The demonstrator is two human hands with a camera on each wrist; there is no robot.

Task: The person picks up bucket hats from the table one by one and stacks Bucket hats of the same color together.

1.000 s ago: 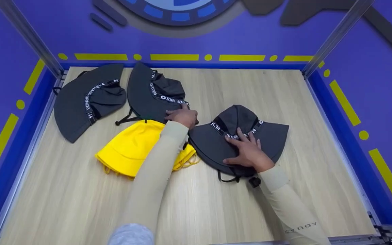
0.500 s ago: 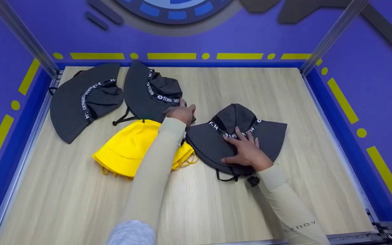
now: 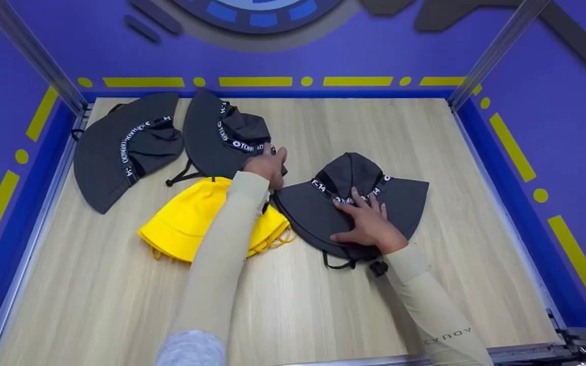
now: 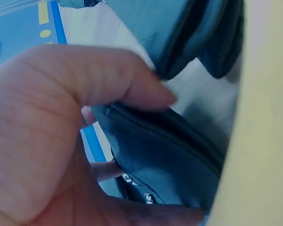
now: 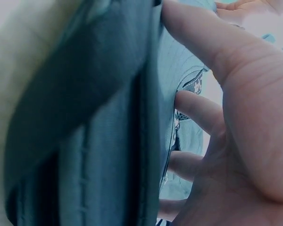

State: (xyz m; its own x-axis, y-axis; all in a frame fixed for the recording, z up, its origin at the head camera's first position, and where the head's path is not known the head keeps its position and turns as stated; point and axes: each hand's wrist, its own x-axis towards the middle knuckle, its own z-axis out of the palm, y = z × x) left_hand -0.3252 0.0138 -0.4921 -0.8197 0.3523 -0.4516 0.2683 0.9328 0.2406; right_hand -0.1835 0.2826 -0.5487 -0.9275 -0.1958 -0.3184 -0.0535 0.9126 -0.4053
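My left hand is at the right end of a folded dark grey bucket hat at the back. In the left wrist view its thumb curls over the edge of the hat's brim, with fingers on the lettered side. My right hand lies with fingers spread on another folded dark grey bucket hat, over its lettered band. The right wrist view shows that hat's layered brim up close and fingertips resting on its outer side.
Another dark grey bucket hat lies folded at the back left. A yellow bucket hat lies under my left forearm, cords showing at its edge. Blue panels wall the wooden table at the back and sides.
My left hand has shifted slightly left, and its fingers, spread over the brim before, are more bent, with the thumb raised. My right hand stays on its hat.
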